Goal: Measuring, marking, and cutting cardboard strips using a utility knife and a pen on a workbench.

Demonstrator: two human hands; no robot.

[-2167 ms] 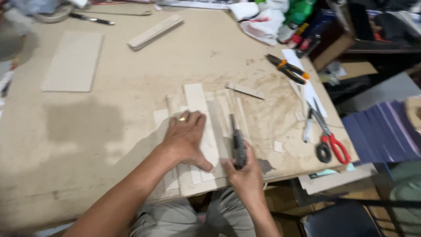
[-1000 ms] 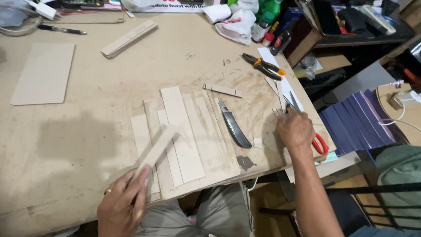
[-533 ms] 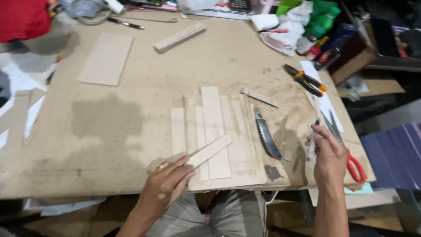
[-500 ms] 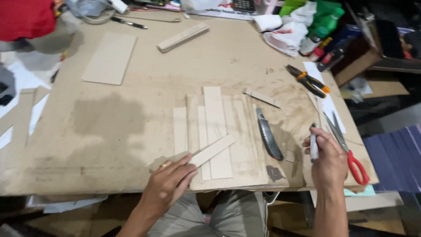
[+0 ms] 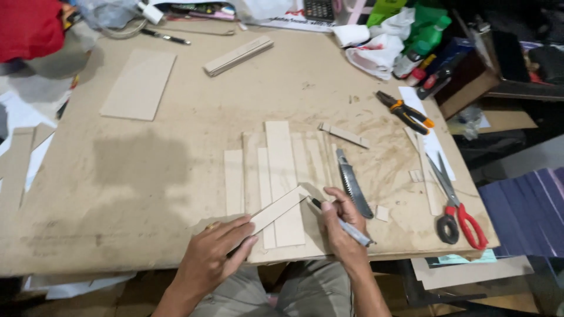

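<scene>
Brown board covers the tabletop [image 5: 147,176], with broad bare room left of the flat cardboard sheet [image 5: 305,158] that lies at the near edge. On that sheet lie 3 upright strips. The left hand [image 5: 214,258], grip clenched, pinches a narrow strip [image 5: 276,209] tilted across the sheet's near part. The right hand [image 5: 341,226] grasps a marker [image 5: 343,223], tip touching the strip's upper end. Just right of the sheet lies a utility knife [image 5: 354,185]; red scissors [image 5: 455,208] sit farther right, near the tabletop's edge.
</scene>
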